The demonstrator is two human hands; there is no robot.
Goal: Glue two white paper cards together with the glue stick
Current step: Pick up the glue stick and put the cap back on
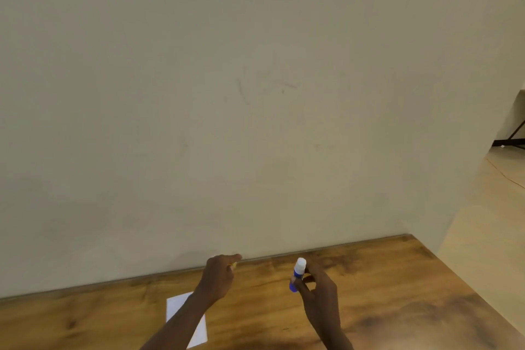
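Note:
My right hand (319,295) holds a glue stick (297,274) upright above the wooden table (397,293); the stick has a blue body and a white top. My left hand (217,277) hovers near the table's far edge with its fingers closed on a small yellow piece (233,265), mostly hidden by the fingers. A white paper card (176,307) lies flat on the table under my left forearm, which covers its middle. I cannot tell whether it is one card or two stacked.
A plain beige wall (255,122) rises right behind the table's far edge. The table's right edge runs diagonally at the right, with light floor (483,221) beyond it and a dark frame in the far right corner.

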